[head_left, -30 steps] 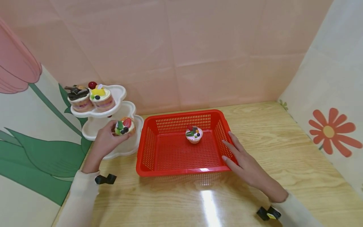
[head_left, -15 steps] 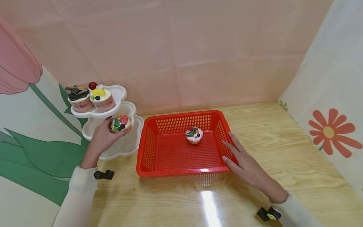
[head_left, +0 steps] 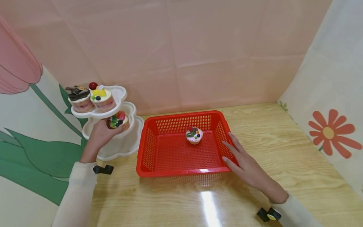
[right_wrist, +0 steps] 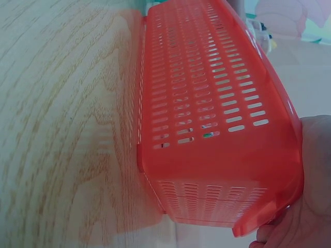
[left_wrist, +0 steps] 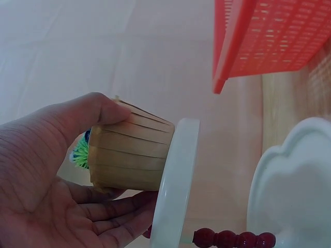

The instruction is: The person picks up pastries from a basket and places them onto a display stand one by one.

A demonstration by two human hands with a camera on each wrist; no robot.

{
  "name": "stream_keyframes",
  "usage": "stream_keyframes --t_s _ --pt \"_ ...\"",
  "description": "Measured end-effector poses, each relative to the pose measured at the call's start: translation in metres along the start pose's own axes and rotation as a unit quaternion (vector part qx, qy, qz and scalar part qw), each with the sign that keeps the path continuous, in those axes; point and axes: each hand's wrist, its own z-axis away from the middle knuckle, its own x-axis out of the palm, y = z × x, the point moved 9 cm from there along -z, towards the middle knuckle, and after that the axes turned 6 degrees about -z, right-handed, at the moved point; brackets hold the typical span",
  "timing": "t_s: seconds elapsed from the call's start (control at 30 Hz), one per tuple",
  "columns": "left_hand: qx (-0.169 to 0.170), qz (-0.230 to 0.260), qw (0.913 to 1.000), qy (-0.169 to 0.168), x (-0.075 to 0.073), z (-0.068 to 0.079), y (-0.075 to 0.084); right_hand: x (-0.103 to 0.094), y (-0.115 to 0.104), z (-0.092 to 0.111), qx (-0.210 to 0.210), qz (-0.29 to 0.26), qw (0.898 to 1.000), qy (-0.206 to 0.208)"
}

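Observation:
My left hand [head_left: 103, 132] holds a fruit-topped cupcake [head_left: 121, 119] at the middle tier of the white three-tier stand [head_left: 119, 149]. In the left wrist view, the thumb presses the pleated beige side of the cupcake [left_wrist: 134, 150], whose base meets the white tier [left_wrist: 178, 181]. The other fingers lie on its far side. My right hand [head_left: 249, 165] rests on the right rim of the red basket [head_left: 184, 171], its fingers stretched over the edge. A second cupcake [head_left: 194, 137], with pale pink cream and fruit, sits inside the basket.
On the stand's top tier are a chocolate-topped cake cup [head_left: 80, 102] and a yellow-fruit cake cup [head_left: 102, 101]; a red ball [head_left: 93, 85] shows behind them. Red beads [left_wrist: 235, 239] form the stand's post. A pink wall covering [head_left: 184, 63] closes off the table's back.
My left hand has carried the fruit-topped cupcake left and slightly back, from in front of the stand onto its middle tier. The right hand and the basket have stayed in place.

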Motion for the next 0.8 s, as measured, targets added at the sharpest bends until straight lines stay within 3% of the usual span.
stream_keyframes --t_s 0.8 --pt "0.002 -0.017 0.9993 -0.032 0.0041 -0.0077 -0.0075 -0.0002 0.0004 -0.0001 -0.004 0.002 1.0 0.002"
